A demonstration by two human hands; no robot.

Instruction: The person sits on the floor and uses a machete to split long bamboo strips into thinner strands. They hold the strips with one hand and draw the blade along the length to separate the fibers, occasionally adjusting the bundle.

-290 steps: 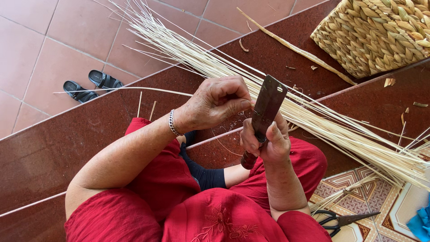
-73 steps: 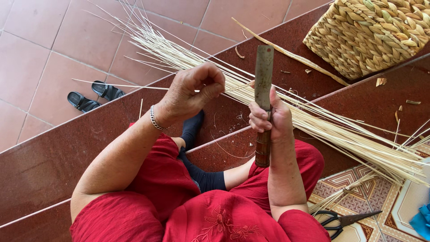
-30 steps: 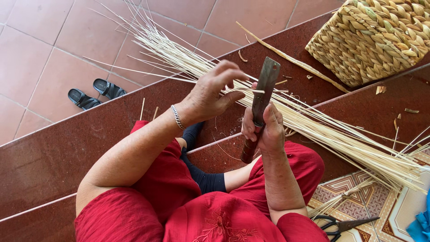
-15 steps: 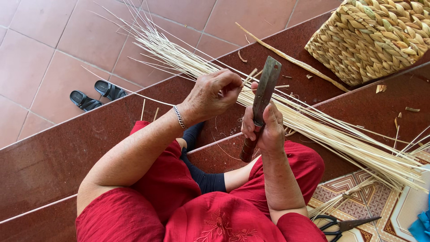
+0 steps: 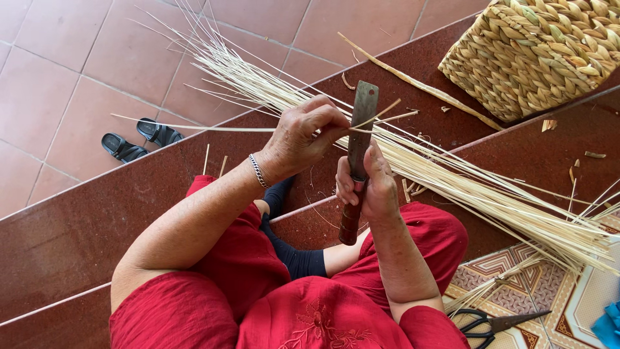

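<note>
I sit on dark red stone steps in red clothes. My right hand grips the wooden handle of a broad, flat-bladed knife, its blade pointing up and away from me. My left hand, a silver bracelet on the wrist, pinches a thin pale reed strip that runs left from the blade and lies against the knife's edge. Behind both hands a long bundle of pale split reeds lies across the steps, fanned out at the upper left.
A large woven basket stands at the upper right. Black scissors lie on a patterned mat at the lower right. A pair of black sandals rests on the tiled floor at left. Reed scraps litter the steps.
The knife blade has turned from tilted right to nearly upright. My left hand has stayed at the blade, and the thin strip now stretches farther out to the left.
</note>
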